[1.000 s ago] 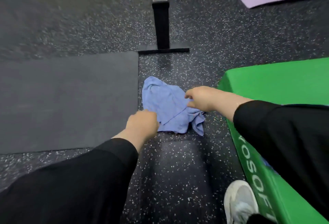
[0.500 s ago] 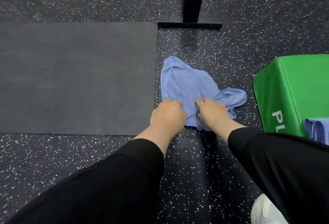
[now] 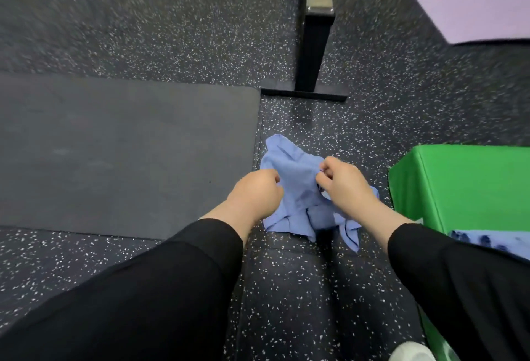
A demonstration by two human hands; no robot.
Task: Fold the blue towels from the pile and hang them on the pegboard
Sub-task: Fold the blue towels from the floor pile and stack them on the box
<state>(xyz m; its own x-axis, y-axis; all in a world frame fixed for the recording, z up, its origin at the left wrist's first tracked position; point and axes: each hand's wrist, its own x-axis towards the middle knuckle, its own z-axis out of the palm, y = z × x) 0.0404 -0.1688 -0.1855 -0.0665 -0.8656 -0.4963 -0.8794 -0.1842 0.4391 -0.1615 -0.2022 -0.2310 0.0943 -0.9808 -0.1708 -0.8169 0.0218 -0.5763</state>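
A crumpled blue towel (image 3: 295, 188) hangs bunched between my hands just above the speckled floor, its lower folds near the ground. My left hand (image 3: 256, 197) is closed on the towel's left edge. My right hand (image 3: 342, 183) pinches the cloth on the right side near the top. Another blue towel (image 3: 487, 241) lies on the green box at the right, partly hidden behind my right sleeve. The pegboard itself is out of view.
A dark grey mat (image 3: 123, 154) lies flat to the left. A black post on a flat foot (image 3: 311, 59) stands just beyond the towel. The green padded box (image 3: 464, 185) is close on the right, a lilac mat (image 3: 473, 8) farther back. My white shoe (image 3: 413, 353) shows at the bottom.
Both hands have closed on the towel and raised it off the floor, gathering it into a bunch. The view has tilted up, showing the post and lilac mat again.
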